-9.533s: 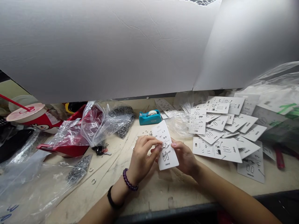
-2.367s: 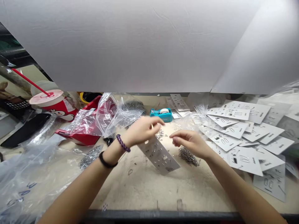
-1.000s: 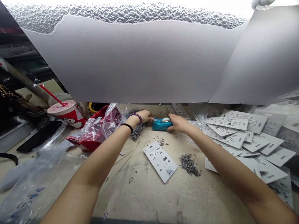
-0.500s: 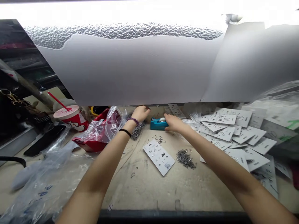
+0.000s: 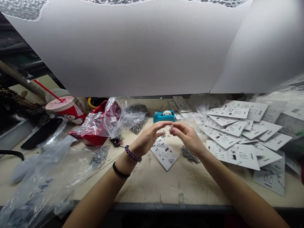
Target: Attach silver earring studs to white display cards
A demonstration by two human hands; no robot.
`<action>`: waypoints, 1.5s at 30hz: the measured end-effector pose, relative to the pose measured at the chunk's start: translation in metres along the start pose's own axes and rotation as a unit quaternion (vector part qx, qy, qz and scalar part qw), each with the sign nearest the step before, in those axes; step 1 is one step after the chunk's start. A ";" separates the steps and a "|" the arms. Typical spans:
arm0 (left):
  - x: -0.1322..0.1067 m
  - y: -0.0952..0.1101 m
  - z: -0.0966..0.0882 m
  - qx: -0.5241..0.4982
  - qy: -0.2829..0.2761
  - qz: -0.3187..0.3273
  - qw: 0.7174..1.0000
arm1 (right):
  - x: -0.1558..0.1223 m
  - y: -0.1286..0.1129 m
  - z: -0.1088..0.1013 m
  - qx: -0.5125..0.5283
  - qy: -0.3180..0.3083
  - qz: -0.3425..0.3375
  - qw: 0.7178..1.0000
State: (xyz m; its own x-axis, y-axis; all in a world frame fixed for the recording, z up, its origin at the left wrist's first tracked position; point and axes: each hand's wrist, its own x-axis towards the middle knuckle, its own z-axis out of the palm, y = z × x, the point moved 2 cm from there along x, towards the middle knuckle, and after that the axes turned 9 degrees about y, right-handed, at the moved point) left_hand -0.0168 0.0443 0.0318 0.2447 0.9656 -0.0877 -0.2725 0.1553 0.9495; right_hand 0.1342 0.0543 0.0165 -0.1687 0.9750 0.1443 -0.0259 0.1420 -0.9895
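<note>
My left hand (image 5: 152,136) is raised over the white card, fingers stretched forward and thumb apart from them. Its fingertips meet those of my right hand (image 5: 187,136), which pinches a small pale piece of tape (image 5: 171,125) between thumb and forefinger. Just beyond the fingertips stands a blue tape dispenser (image 5: 157,117) with a white roll. Below the hands, the white card (image 5: 167,156) with small metal pieces on it lies on the table. A pile of small metal pieces (image 5: 190,155) sits right of the card, partly behind my right hand.
Several white cards with metal pieces (image 5: 234,155) lie overlapped on the right. To the left are a red bin (image 5: 87,138), clear plastic bags (image 5: 54,177), a red cup with a straw (image 5: 68,110) and a black phone (image 5: 41,133). A white panel (image 5: 133,50) hangs across the back.
My right hand has left the tape dispenser and come nearer, now with a piece of tape. My left hand has come back from the far bag of metal pieces to meet it. The view has tilted down.
</note>
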 end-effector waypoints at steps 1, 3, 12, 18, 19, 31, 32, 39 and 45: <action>0.000 -0.003 0.000 -0.019 0.003 -0.010 1.000 | -0.002 0.002 -0.001 -0.001 0.003 -0.003 1.000; -0.002 -0.009 -0.002 -0.042 0.007 -0.025 0.999 | -0.006 0.005 -0.004 -0.006 0.017 -0.007 1.000; -0.014 -0.019 -0.011 -0.055 -0.011 -0.018 0.998 | -0.015 0.015 -0.005 0.002 0.019 0.023 1.000; -0.022 -0.021 -0.004 -0.010 -0.052 -0.009 0.999 | -0.017 0.016 -0.002 0.015 0.039 0.019 0.999; -0.022 -0.019 -0.003 0.041 -0.044 0.009 0.998 | -0.017 0.016 -0.004 -0.004 0.045 0.018 0.999; -0.018 -0.013 -0.042 0.659 0.154 0.062 0.734 | -0.018 0.024 -0.011 -0.339 -0.075 0.029 0.937; -0.017 -0.016 -0.043 0.634 0.145 0.081 0.755 | -0.019 0.025 -0.009 -0.343 -0.083 0.030 0.935; -0.013 -0.022 -0.030 0.373 0.196 0.126 0.898 | -0.019 0.028 -0.005 -0.046 0.038 0.109 0.992; -0.019 -0.047 0.008 0.070 -0.001 -0.052 0.996 | -0.020 0.029 -0.007 0.052 0.200 0.081 0.975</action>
State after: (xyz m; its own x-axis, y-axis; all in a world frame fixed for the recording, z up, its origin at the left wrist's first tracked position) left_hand -0.0010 0.0171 -0.0087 0.2674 0.9452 -0.1871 -0.1123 0.2234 0.9682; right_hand 0.1434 0.0403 -0.0148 0.2176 0.9750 -0.0453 -0.1332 -0.0163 -0.9910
